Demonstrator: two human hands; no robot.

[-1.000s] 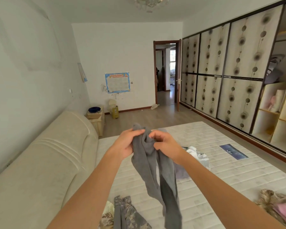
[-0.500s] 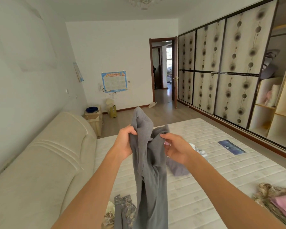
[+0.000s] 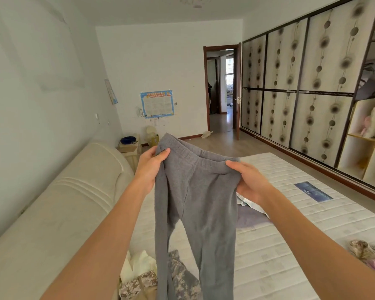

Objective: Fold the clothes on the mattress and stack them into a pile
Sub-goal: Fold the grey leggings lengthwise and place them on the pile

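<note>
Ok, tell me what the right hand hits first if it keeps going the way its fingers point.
The right hand points left across the grey trousers it grips at the waistband. Going on, it would likely meet the left hand at the other end, though depth is unclear.

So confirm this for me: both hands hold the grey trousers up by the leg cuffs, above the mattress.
Wrong on one point. The head view shows the left hand and the right hand holding the grey trousers up by the waistband, not the leg cuffs; the legs hang down. They are above the mattress, as you said.
</note>
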